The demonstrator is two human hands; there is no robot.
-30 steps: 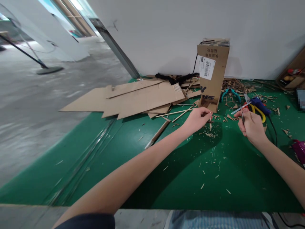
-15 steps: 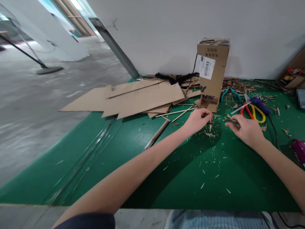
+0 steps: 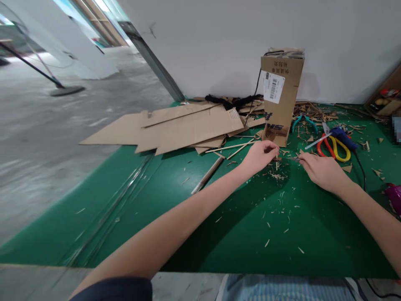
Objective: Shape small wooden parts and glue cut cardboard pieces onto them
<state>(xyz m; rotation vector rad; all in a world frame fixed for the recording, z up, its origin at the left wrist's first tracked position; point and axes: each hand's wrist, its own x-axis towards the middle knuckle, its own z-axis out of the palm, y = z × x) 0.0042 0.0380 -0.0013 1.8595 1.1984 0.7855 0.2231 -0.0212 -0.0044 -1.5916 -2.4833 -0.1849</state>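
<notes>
My left hand (image 3: 259, 155) is closed in a pinch on a short wooden stick (image 3: 277, 166), whose pale lower end points down at the green table (image 3: 238, 234). To its right, my right hand (image 3: 327, 172) is closed round a small knife (image 3: 293, 159); its thin grey blade points left toward the stick, and most of the handle is hidden in the fingers. Fine wood shavings (image 3: 277, 176) lie in a small heap below the stick, with more strewn nearer me.
Behind my hands stands a tall cardboard box (image 3: 280, 88). Flat cardboard sheets (image 3: 194, 125) and thin sticks (image 3: 239, 151) lie left, near a wooden rod (image 3: 207, 175). On the right are scissors (image 3: 341, 149), a blue glue gun (image 3: 343, 137), teal pliers (image 3: 304, 122) and cardboard scraps.
My right hand has turned and its fingers have closed more, so the knife blade now reaches further left toward the stick. My left hand keeps its pinch in nearly the same place.
</notes>
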